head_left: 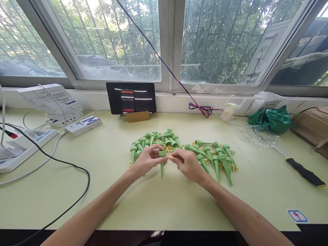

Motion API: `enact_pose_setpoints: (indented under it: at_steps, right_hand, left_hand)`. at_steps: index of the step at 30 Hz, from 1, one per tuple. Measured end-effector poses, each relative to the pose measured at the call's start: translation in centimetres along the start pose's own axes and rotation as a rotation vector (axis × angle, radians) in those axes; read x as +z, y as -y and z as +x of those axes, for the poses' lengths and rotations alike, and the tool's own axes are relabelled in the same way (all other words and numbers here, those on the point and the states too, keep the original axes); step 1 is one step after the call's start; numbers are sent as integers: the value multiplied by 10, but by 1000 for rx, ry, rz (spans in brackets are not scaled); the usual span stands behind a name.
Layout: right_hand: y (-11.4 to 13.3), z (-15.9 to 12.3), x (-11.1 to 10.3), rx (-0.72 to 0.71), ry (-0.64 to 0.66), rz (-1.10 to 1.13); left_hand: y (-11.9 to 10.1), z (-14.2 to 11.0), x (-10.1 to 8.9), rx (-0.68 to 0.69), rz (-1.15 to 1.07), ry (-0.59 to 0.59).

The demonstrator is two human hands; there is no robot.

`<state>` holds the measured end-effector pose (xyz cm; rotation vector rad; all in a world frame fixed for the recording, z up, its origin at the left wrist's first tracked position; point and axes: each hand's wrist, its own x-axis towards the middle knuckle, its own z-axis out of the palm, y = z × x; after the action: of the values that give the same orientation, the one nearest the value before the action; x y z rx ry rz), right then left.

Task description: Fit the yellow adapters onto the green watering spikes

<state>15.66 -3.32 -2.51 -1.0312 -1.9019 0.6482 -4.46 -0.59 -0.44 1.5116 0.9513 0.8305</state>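
Observation:
My left hand [148,159] pinches a green plastic spike [162,164] by its ribbed cap, and the tapered point hangs downward above the table. Just to the right, the closed fingertips of my right hand [186,163] hold a small yellow plastic piece [169,157] beside the spike's cap. The yellow piece is too small for me to tell whether it touches the cap. Behind my left hand lies a pile of green spikes [153,136] mixed with small yellow pieces. A second such group of spikes [220,158] spreads out to the right of my right hand.
A tablet [130,97] with a timer reflected or shown on it leans at the back. White boxes [55,102] and a power strip [28,150] with cables are on the left. A screwdriver [304,172], a green bag [271,119] and a brown bag [311,126] lie on the right.

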Motion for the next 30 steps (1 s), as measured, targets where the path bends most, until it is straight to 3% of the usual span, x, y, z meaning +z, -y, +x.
enact_pose_setpoints:
  at_steps: [12,23,30]
  right_hand:
    - [-1,0,0,-15,83,-81]
    - [4,-1,2,77,1,98]
    - [2,-1,3,27,9,126]
  left_hand:
    - [-6,-1,4,1,-56,32]
    - [-1,0,3,6,-52,38]
    - [-1,1,1,-17,44,-11]
